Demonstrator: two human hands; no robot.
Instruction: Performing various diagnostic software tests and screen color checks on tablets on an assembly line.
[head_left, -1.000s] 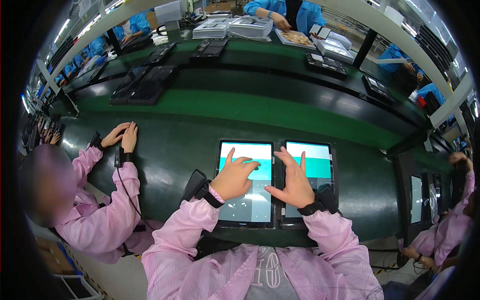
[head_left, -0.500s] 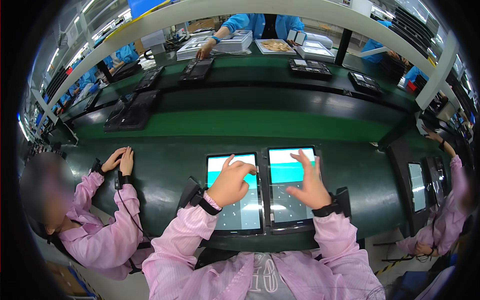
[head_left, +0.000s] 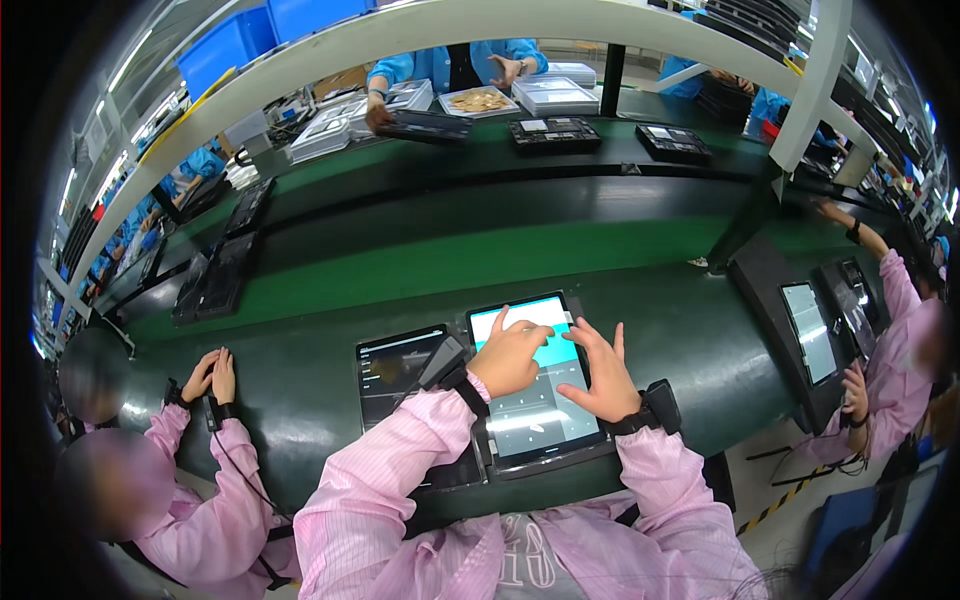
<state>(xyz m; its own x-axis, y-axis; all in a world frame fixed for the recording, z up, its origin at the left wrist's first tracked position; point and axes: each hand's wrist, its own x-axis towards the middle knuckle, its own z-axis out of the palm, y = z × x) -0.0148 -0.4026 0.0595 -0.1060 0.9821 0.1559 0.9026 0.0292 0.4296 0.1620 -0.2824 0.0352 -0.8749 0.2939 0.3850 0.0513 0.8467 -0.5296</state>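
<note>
Two tablets lie side by side on the dark green bench in front of me. The left tablet (head_left: 382, 372) shows a dark screen with a short list, and my left forearm covers part of it. White and teal fill the top of the lit right tablet (head_left: 545, 425), with a pale keypad below. Over its upper part, my left hand (head_left: 512, 357) reaches across with fingers apart, the index finger at the screen. My right hand (head_left: 602, 380) is spread over the tablet's right side, its fingertips close to the left hand's. Neither hand holds anything.
A person in pink (head_left: 200, 480) sits at the left, hands together on the bench. On the right, another tablet (head_left: 808, 330) rests on a dark stand beside a co-worker. Across the belt, a person in blue (head_left: 408, 68) handles a dark device (head_left: 428, 126) near stacked white trays (head_left: 555, 97).
My left hand has moved right, from the left tablet to the right one. The left screen has turned from white and teal to dark. Across the belt, the co-worker has lifted a dark device.
</note>
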